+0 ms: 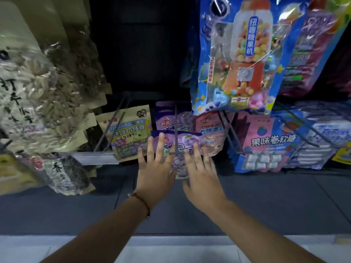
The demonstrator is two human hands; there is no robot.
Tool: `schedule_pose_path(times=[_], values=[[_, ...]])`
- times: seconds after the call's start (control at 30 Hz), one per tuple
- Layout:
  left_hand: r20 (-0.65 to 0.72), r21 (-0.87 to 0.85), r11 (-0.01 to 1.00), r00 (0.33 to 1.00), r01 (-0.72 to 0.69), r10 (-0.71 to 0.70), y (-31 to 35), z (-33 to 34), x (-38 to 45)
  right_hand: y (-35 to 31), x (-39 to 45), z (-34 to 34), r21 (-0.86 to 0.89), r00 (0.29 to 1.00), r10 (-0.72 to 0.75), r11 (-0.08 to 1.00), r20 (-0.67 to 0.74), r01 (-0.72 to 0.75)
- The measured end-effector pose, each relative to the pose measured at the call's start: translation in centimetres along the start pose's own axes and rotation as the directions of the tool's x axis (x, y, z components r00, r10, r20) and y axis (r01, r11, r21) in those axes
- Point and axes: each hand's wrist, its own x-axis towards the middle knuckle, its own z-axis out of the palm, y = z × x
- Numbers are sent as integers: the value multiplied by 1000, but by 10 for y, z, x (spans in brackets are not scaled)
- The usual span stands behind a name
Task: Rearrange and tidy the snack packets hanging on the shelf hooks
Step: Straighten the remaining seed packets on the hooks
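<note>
A purple snack packet (187, 142) hangs at the front of a dark wire hook (176, 130) in the lower row, with more purple packets behind it. My left hand (154, 168) lies flat on the packet's left side, fingers straight and spread. My right hand (201, 171) lies flat on its right lower part, fingers also straight. The packet's lower half is hidden behind both hands. A beige packet (131, 133) hangs to the left and a pink packet (212, 133) to the right.
A large blue candy-machine bag (245, 57) hangs above on the right. Sunflower-seed bags (38, 88) crowd the left. A pink-and-blue soft-candy bag (269, 145) and white-blue packets (322, 137) hang at right. Bare hooks (112, 126) jut out left of the beige packet.
</note>
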Motion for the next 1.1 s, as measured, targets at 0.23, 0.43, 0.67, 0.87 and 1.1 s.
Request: schedule_pose_path(times=[0.23,0.43,0.67,0.87,1.1], values=[[-89,-96,995,995,41,-50,-8,36,39,10,49,16,11,997,62,998,-37,-62],[1,-244,969,999,51,-52,-12,46,54,16,82,23,119,993,99,989,-59,-91],[-170,-357,927,968,116,-187,-7,47,58,16,94,29,688,929,328,715,-173,-125],[154,-793,507,917,337,-369,-14,55,55,21,110,33,843,879,471,499,-70,-201],[276,-958,0,916,288,-290,3,56,70,20,119,39,867,897,436,417,72,-272]])
